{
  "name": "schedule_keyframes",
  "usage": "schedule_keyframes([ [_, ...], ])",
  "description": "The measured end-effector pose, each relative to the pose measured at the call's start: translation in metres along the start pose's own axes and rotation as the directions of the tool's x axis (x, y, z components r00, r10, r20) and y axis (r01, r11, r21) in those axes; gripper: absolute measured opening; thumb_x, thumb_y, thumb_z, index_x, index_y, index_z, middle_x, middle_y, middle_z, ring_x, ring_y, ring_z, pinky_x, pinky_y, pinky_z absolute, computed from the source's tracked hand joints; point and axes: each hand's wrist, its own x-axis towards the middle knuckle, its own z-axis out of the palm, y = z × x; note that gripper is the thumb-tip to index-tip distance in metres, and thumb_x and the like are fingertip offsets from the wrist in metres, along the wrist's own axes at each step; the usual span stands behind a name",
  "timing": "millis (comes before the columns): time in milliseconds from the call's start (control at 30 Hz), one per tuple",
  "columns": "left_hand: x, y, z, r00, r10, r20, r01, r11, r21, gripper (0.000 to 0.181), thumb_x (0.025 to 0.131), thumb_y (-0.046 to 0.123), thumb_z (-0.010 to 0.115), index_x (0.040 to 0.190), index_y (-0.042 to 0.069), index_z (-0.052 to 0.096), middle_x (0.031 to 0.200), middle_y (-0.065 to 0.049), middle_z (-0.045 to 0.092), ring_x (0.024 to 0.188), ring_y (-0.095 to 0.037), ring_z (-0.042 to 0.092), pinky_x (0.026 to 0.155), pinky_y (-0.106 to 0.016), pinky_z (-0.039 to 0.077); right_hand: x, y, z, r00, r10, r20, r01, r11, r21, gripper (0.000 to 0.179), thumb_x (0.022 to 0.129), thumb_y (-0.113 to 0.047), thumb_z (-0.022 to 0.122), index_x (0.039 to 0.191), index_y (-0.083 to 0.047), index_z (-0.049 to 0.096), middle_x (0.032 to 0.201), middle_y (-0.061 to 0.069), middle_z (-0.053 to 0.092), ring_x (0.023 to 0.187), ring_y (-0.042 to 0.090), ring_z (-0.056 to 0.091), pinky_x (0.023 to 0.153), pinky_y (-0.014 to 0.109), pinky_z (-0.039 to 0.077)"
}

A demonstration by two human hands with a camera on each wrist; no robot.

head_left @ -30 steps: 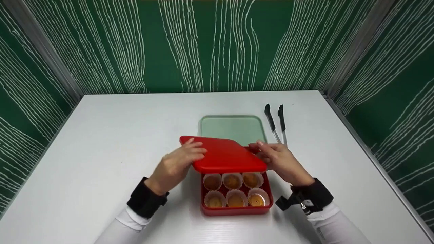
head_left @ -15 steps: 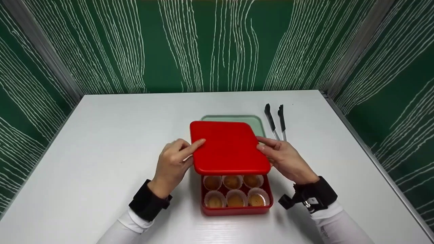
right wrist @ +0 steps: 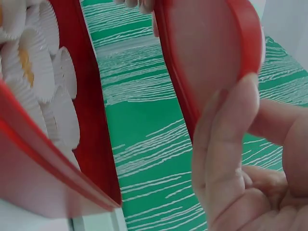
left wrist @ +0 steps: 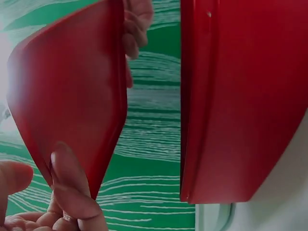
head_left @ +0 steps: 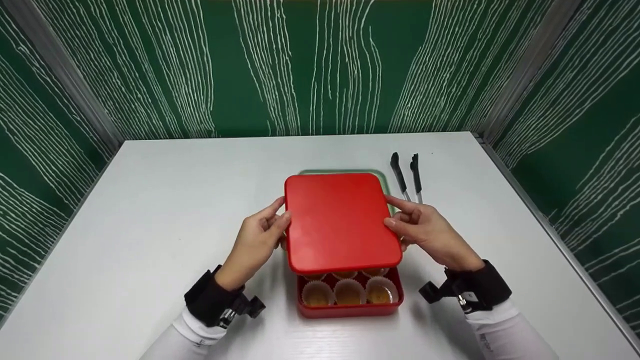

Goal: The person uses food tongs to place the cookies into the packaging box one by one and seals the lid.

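A red lid (head_left: 342, 220) is held above a red box (head_left: 350, 312), with a gap between them in both wrist views. My left hand (head_left: 254, 245) pinches the lid's left edge, fingers under it, as the left wrist view shows on the lid (left wrist: 72, 82). On the opposite edge my right hand (head_left: 435, 235) grips likewise, thumb on top. Small cakes in white paper cups (head_left: 350, 292) sit in the box; the front row shows, while the lid covers most of the row behind. Cups (right wrist: 62, 120) also appear inside the box in the right wrist view.
Behind the lid lies a pale green tray (head_left: 345, 171), mostly hidden. Right of it rest two black-ended metal arms (head_left: 398, 172), like those of tongs, on the white table (head_left: 200, 180). Green walls (head_left: 320, 75) with white lines enclose the table.
The lid has gone from slanted to nearly level and now covers more of the rear cake row. My left hand shifted its grip to the lid's side edge; the box stayed put.
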Motion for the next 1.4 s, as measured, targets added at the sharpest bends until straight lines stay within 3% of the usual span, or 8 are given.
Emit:
schedule_keyframes([
  [167, -0.002, -0.003, -0.001, 0.992, -0.085, 0.091, 0.073, 0.990, 0.124, 0.070, 0.104, 0.017, 0.066, 0.158, -0.010, 0.030, 0.065, 0.001, 0.057, 0.053, -0.012, 0.052, 0.057, -0.023, 0.046, -0.004, -0.003, -0.001, 0.998, 0.053, 0.035, -0.049, 0.994, -0.095, 0.080, 0.100, -0.021, 0.073, 0.164, -0.005, 0.029, 0.084, 0.013, 0.068, 0.064, 0.018, 0.067, 0.061, 0.032, 0.061],
  [333, -0.005, -0.005, 0.001, 0.962, -0.173, 0.211, 0.104, 0.947, 0.305, 0.077, 0.105, 0.024, 0.065, 0.159, -0.012, 0.023, 0.062, 0.004, 0.058, 0.048, -0.009, 0.051, 0.051, -0.022, 0.040, -0.004, 0.000, -0.003, 0.988, 0.136, 0.073, -0.113, 0.962, -0.249, 0.084, 0.099, -0.027, 0.074, 0.163, -0.001, 0.027, 0.081, 0.013, 0.071, 0.057, 0.019, 0.066, 0.056, 0.033, 0.060],
  [500, -0.007, -0.010, 0.003, 0.939, -0.228, 0.259, 0.116, 0.915, 0.385, 0.078, 0.105, 0.023, 0.065, 0.159, -0.013, 0.022, 0.061, 0.005, 0.058, 0.046, -0.008, 0.048, 0.049, -0.023, 0.036, -0.003, 0.005, -0.003, 0.964, 0.213, 0.158, -0.149, 0.928, -0.343, 0.090, 0.098, -0.026, 0.075, 0.163, 0.005, 0.020, 0.081, 0.013, 0.072, 0.058, 0.024, 0.070, 0.058, 0.037, 0.061],
  [667, -0.008, -0.015, 0.007, 0.926, -0.249, 0.283, 0.112, 0.898, 0.426, 0.078, 0.105, 0.023, 0.065, 0.159, -0.013, 0.022, 0.057, 0.006, 0.052, 0.046, -0.008, 0.044, 0.049, -0.022, 0.034, -0.004, 0.005, -0.003, 0.951, 0.244, 0.191, -0.159, 0.913, -0.375, 0.093, 0.098, -0.025, 0.075, 0.164, 0.004, 0.017, 0.077, 0.013, 0.071, 0.056, 0.026, 0.070, 0.058, 0.038, 0.062],
  [833, -0.008, -0.019, 0.009, 0.925, -0.244, 0.292, 0.087, 0.882, 0.463, 0.077, 0.104, 0.023, 0.066, 0.159, -0.012, 0.025, 0.057, 0.007, 0.051, 0.048, -0.007, 0.043, 0.050, -0.022, 0.033, -0.005, 0.006, -0.002, 0.946, 0.268, 0.181, -0.174, 0.894, -0.413, 0.092, 0.098, -0.025, 0.074, 0.164, 0.003, 0.017, 0.073, 0.011, 0.070, 0.054, 0.025, 0.068, 0.058, 0.037, 0.061],
  [1200, -0.008, -0.022, 0.008, 0.918, -0.251, 0.308, 0.100, 0.896, 0.432, 0.078, 0.104, 0.022, 0.066, 0.160, -0.011, 0.023, 0.059, 0.002, 0.054, 0.049, -0.008, 0.045, 0.051, -0.022, 0.037, -0.005, 0.005, 0.001, 0.942, 0.289, 0.171, -0.181, 0.866, -0.467, 0.097, 0.097, -0.026, 0.076, 0.165, 0.002, 0.013, 0.071, 0.011, 0.070, 0.055, 0.026, 0.069, 0.057, 0.038, 0.061],
  [1400, -0.007, -0.025, 0.010, 0.915, -0.264, 0.305, 0.117, 0.897, 0.426, 0.073, 0.107, 0.021, 0.061, 0.162, -0.006, 0.021, 0.059, 0.000, 0.058, 0.047, -0.014, 0.050, 0.051, -0.024, 0.042, -0.005, 0.009, 0.002, 0.942, 0.275, 0.192, -0.156, 0.866, -0.475, 0.096, 0.098, -0.026, 0.074, 0.165, 0.002, 0.010, 0.067, 0.011, 0.069, 0.052, 0.027, 0.069, 0.055, 0.040, 0.060],
])
